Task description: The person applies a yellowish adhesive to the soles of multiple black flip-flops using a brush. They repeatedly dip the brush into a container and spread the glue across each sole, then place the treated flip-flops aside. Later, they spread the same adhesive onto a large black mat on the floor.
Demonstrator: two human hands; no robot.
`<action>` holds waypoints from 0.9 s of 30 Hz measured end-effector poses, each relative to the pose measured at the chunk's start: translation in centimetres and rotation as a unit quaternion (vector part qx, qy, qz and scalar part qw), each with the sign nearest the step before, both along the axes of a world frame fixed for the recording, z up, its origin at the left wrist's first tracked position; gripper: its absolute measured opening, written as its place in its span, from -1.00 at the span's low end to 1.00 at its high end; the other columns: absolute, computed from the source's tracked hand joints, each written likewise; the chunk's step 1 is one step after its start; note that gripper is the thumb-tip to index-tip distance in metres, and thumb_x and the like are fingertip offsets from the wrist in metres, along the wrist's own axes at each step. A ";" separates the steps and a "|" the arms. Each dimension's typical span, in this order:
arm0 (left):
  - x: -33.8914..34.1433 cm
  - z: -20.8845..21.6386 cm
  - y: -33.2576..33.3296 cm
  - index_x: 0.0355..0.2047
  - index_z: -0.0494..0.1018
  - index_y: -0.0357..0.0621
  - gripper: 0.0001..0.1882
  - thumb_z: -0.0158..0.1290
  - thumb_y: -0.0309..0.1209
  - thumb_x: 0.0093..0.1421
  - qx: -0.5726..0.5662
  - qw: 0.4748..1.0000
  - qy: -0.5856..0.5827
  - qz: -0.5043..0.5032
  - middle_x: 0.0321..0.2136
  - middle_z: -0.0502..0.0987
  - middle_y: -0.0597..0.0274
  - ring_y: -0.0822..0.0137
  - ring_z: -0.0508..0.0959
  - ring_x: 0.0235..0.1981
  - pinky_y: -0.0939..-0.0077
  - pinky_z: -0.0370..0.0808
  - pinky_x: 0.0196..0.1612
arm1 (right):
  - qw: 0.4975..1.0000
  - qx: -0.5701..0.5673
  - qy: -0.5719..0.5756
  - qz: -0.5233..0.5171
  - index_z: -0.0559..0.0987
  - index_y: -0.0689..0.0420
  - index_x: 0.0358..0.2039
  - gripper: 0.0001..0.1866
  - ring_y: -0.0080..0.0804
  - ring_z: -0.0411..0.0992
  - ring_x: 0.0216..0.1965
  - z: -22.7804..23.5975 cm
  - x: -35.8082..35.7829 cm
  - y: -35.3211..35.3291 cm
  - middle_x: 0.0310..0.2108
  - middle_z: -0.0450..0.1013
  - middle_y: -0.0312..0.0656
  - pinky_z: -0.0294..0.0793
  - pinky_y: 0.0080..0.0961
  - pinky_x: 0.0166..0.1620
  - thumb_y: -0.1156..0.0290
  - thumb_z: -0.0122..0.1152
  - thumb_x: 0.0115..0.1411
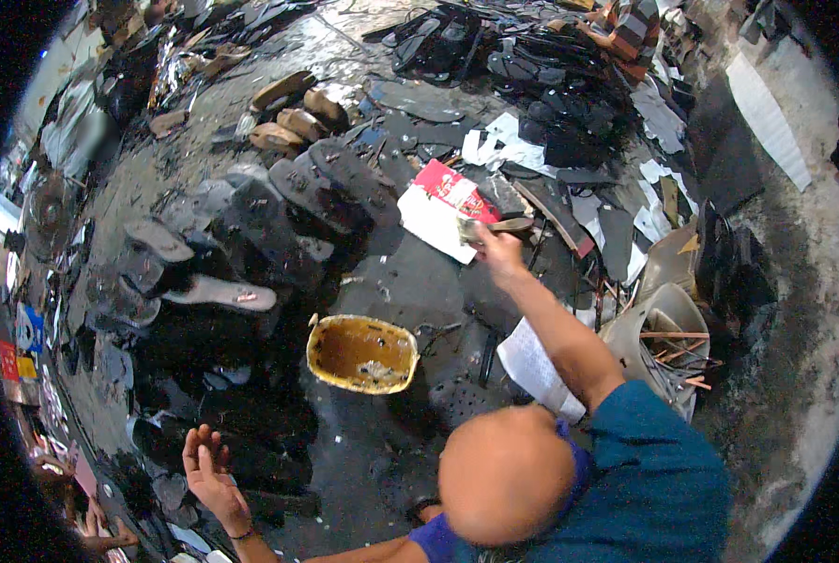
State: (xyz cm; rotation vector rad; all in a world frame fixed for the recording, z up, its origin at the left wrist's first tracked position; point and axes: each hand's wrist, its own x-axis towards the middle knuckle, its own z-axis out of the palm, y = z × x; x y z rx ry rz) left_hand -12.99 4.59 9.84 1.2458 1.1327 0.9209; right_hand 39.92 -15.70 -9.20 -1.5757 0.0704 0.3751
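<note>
My right hand (499, 251) reaches forward at the right edge of a red and white printed card (427, 225). Its fingers are closed; a brownish, elongated thing (511, 225) shows beside them, too small to identify. My left hand (211, 474) is raised at the lower left, fingers apart, with nothing in it. Between my arms stands a yellow tub (318, 373), its inside coated brown with pale, dried-looking residue. Dark shoe soles (318, 183) stand in a row left of the card. A pale insole-shaped piece (221, 293) lies beyond my left hand.
Several brown shoe-shaped blocks (297, 124) lie farther back. Black sole pieces (570, 113) are heaped at the far right. A beige container (626, 328) with thin sticks stands right of my right forearm. White scraps (509, 145) litter the floor. Another person's hands (100, 530) show at the lower left.
</note>
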 end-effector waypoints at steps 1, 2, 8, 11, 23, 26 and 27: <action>1.7 0.2 0.2 0.12 0.37 -0.23 -0.68 -0.11 -0.45 0.40 0.007 0.999 0.023 -0.045 0.02 0.52 0.15 0.32 0.54 -0.02 0.45 0.47 0.03 | 0.993 -0.055 0.049 0.087 0.61 0.22 -0.34 -0.55 -0.55 0.42 -0.55 -1.1 1.1 0.6 -0.50 0.51 -0.29 0.36 -0.57 -0.49 0.00 0.34 0.16; 3.5 0.4 0.2 0.09 0.39 -0.25 -0.70 -0.11 -0.47 0.40 0.013 0.995 0.047 -0.088 0.00 0.54 0.14 0.32 0.55 -0.04 0.46 0.49 0.01 | 0.974 -0.111 0.097 0.175 0.61 0.22 -0.33 -0.52 -0.52 0.44 -0.54 -2.0 1.9 1.1 -0.49 0.51 -0.28 0.40 -0.57 -0.46 -0.03 0.36 0.14; 8.9 5.8 0.1 0.19 0.35 -0.10 -0.50 0.08 -0.22 0.30 0.080 0.888 0.319 -0.323 0.04 0.50 -0.04 -0.02 0.49 0.08 0.05 0.38 0.20 | 0.807 -0.441 -0.355 0.168 0.51 0.16 -0.03 -0.39 -0.06 0.33 0.09 1.7 8.7 3.2 -0.04 0.43 0.00 0.30 -0.19 0.16 0.00 0.37 0.03; 16.1 5.3 0.2 0.07 0.42 -0.20 -0.59 0.08 -0.46 0.19 0.262 0.772 0.331 -0.475 -0.09 0.56 0.02 0.06 0.57 -0.08 0.21 0.47 0.07 | 0.701 -0.603 -0.328 0.192 0.41 0.23 0.10 -0.09 0.08 0.19 0.20 -0.1 13.1 3.5 0.12 0.31 0.04 0.19 -0.03 0.24 -0.21 0.41 -0.09; 39.5 -7.8 -9.1 0.01 0.46 -0.16 -0.64 0.07 -0.53 0.18 0.307 0.800 0.083 -0.509 -0.12 0.58 0.07 0.08 0.57 -0.10 0.28 0.49 -0.01 | 0.997 0.012 -0.030 0.065 0.47 0.25 0.03 -0.61 -0.38 0.51 -0.15 5.6 9.9 -4.8 -0.10 0.54 -0.15 0.46 -0.40 -0.03 0.46 0.21 0.19; 38.7 -8.0 -9.0 -0.03 0.51 -0.19 -0.68 0.06 -0.57 0.18 0.131 0.909 0.057 -0.391 -0.17 0.59 0.01 0.13 0.62 -0.18 0.32 0.55 -0.12 | 0.991 0.115 -0.006 0.061 0.52 0.17 -0.04 -0.73 -0.56 0.46 -0.19 8.7 6.3 -5.5 -0.18 0.52 -0.35 0.45 -0.52 -0.04 0.48 0.20 0.24; 38.2 -8.5 -8.5 -0.04 0.53 -0.20 -0.69 0.06 -0.57 0.19 0.181 0.914 0.078 -0.355 -0.20 0.59 0.00 0.21 0.64 -0.23 0.40 0.56 -0.18 | 0.987 0.155 0.010 0.047 0.51 0.18 -0.01 -0.70 -0.54 0.47 -0.18 8.8 5.8 -5.3 -0.18 0.53 -0.32 0.46 -0.50 -0.04 0.49 0.21 0.23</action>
